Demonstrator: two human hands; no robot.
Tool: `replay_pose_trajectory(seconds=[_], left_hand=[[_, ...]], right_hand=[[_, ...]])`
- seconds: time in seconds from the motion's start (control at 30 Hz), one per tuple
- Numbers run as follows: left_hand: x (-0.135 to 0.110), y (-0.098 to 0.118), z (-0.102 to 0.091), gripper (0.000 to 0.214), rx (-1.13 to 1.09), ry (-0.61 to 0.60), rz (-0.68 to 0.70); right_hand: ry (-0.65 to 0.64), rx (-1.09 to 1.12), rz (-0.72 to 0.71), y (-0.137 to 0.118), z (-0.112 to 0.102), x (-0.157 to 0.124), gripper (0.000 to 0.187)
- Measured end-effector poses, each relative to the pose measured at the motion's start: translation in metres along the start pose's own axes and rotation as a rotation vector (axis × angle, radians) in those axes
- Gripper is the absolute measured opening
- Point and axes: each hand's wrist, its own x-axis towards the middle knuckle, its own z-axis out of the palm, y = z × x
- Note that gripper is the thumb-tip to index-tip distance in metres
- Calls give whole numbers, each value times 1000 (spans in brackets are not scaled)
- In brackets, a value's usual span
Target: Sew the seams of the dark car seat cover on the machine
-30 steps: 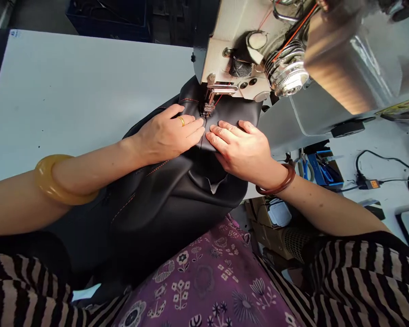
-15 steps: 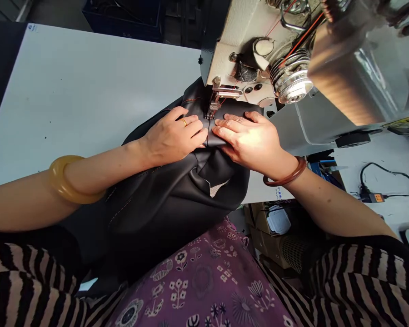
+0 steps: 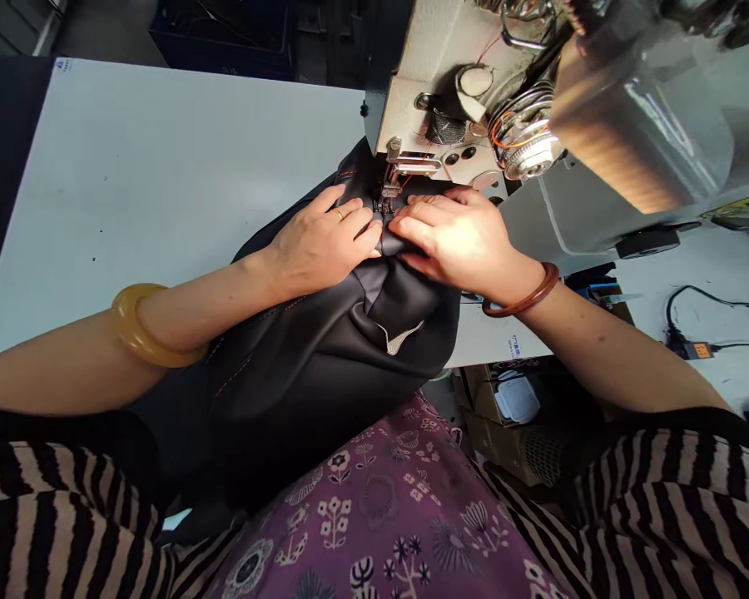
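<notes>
Dark leather panel (image 3: 324, 349) lying on the counter (image 3: 162, 183), its far end under the presser foot (image 3: 388, 191) of a sewing machine (image 3: 437, 91). Orange stitching (image 3: 243, 366) runs along the panel in 2 visible lines, and a pale lining edge (image 3: 399, 337) shows at a fold nearer the person. The near part of the leather spreads toward the person's lap.

Left hand (image 3: 321, 245): pressed on the leather just beside the foot, fingers lying flat, grip released. Gold ring (image 3: 338, 215) on 1 finger; amber bangle (image 3: 150, 324) on the forearm.

Right hand (image 3: 455, 241): resting on the leather on the other side of the foot, fingers slightly bent, not clenched. Brown bangle (image 3: 521, 291) at the wrist.

The 2 hands nearly touch, with a raised fold of leather between them. Behind the foot stands the machine's thread tension disc (image 3: 524, 141), carrying orange thread.
</notes>
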Motion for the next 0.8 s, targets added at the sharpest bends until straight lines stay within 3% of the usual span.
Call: replay_pose_trajectory(seconds=[0.23, 0.33, 0.47, 0.63, 0.73, 0.8], left_hand=[[-6, -4, 0, 43, -53, -6, 14], [-5, -4, 0, 42, -52, 0, 1], [-5, -5, 5, 35, -65, 50, -48], [-5, -9, 14, 32, -47, 69, -55], [-9, -16, 11, 35, -69, 70, -44], [-18, -21, 3, 35, -125, 127, -119]], right_hand=[[-85, -106, -8, -12, -3, -10, 37], [-46, -146, -51, -3, 3, -9, 35], [21, -44, -3, 7, 8, -4, 32], [-14, -23, 41, 14, 13, 3, 32], [25, -50, 43, 10, 18, -1, 33], [130, -65, 16, -5, 14, -12, 32]])
